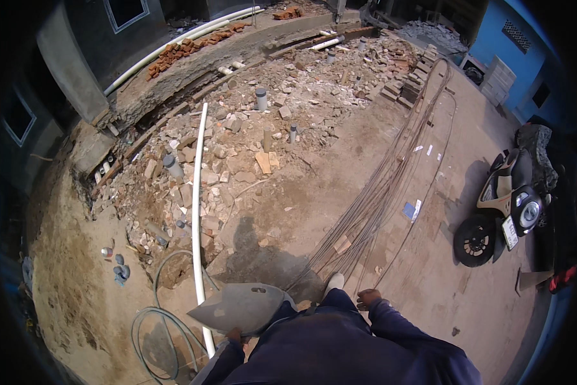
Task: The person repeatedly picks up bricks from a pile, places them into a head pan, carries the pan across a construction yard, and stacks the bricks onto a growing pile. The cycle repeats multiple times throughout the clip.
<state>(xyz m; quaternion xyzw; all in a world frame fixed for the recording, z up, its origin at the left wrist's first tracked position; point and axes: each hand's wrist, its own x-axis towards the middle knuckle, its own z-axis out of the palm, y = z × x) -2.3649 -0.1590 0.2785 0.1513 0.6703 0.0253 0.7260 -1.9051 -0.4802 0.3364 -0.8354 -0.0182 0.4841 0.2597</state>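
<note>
A broad grey panel with a pointed left end and a small slot (pixel 234 305) is held at the lower centre of the frame, its lower edge apparently clamped in the left hand (pixel 235 335). Much of that grip is hidden by the panel; from its position, it appears to be kept close to the body so that its breadth is steadied. To the right, near the bottom of the frame, the right hand (pixel 369 299) is seen loosely curled, beside rod ends; whether anything is held in it cannot be told.

Beneath the panel, a long white plastic pipe (pixel 197 192) is passed by, with a coiled grey-green hose (pixel 148 310) laid at lower left, presumably looped against tangling. Long thin rust-brown metal rods (pixel 359 228) are stretched toward the upper right, likely laid lengthwise so they are kept straight. Broken brick and concrete rubble (pixel 243 176) is spread across the upper centre; a black-and-beige motor scooter (pixel 507 192) is parked at far right, well apart from it.
</note>
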